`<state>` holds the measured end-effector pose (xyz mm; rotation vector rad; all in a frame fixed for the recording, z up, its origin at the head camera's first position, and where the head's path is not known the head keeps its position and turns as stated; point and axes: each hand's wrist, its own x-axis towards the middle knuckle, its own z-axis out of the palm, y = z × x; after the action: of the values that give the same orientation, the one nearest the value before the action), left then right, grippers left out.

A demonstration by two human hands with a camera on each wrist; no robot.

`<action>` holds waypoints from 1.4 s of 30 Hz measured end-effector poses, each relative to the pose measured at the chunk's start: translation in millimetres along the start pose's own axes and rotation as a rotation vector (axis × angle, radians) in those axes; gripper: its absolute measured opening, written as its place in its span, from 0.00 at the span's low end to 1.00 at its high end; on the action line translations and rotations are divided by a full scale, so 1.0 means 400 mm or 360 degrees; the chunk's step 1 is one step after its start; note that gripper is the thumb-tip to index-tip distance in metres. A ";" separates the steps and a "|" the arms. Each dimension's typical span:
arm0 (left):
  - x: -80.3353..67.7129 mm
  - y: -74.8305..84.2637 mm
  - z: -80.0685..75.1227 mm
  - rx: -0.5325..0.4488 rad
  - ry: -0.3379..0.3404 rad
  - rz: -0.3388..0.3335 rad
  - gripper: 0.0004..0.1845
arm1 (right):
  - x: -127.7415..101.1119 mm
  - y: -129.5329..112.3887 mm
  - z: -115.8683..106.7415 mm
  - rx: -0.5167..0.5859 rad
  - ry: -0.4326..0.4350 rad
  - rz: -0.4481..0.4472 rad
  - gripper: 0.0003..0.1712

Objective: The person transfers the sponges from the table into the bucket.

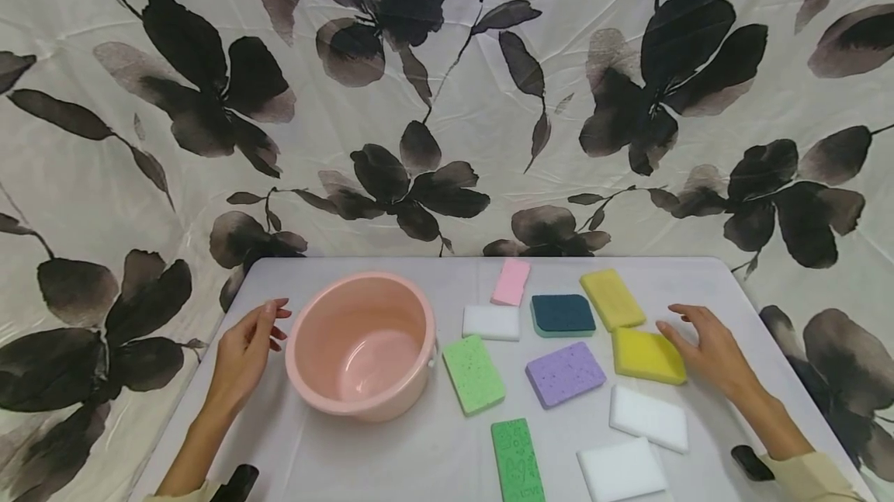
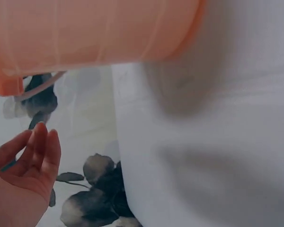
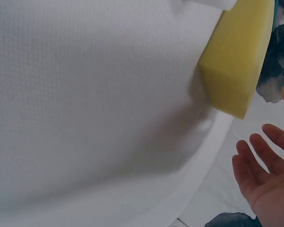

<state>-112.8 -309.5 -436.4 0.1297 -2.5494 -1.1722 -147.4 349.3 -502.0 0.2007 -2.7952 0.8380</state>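
A pink plastic basin point(image 1: 362, 343) stands empty on the white table point(image 1: 391, 455). My left hand point(image 1: 253, 339) hovers just left of its rim, fingers relaxed and holding nothing; the left wrist view shows the basin's wall point(image 2: 94, 33) above that hand point(image 2: 26, 175). Right of the basin lie several flat sponges: light green point(image 1: 473, 374), purple point(image 1: 564, 373), dark green point(image 1: 517, 459), teal point(image 1: 563, 314), pink point(image 1: 511, 282), whites, and two yellows. My right hand point(image 1: 701, 339) is open beside the nearer yellow sponge point(image 1: 647, 355), seen close in the right wrist view point(image 3: 239, 61).
A flower-printed cloth point(image 1: 447, 98) hangs behind and around the table. White sponges point(image 1: 649, 417) lie near the front right edge, and another point(image 1: 491, 322) sits mid-table. The table's rounded edge point(image 3: 199, 179) runs close to my right hand.
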 end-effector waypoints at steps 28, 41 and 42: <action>-0.015 0.061 -0.015 -0.0352 -0.0244 -0.0264 0.27 | -0.005 -0.009 0.029 0.0047 -0.0269 -0.0196 0.16; 0.004 0.065 -0.034 -0.0339 -0.0521 -0.0321 0.32 | 0.009 -0.010 0.013 -0.0019 -0.0360 -0.0213 0.11; 0.004 0.066 -0.034 -0.0350 -0.0520 -0.0330 0.32 | 0.009 -0.011 0.011 -0.0018 -0.0368 -0.0215 0.11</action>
<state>-108.2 -302.5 -407.8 0.1649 -2.7076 -1.6664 -150.8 343.0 -502.6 0.5093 -2.9554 0.8130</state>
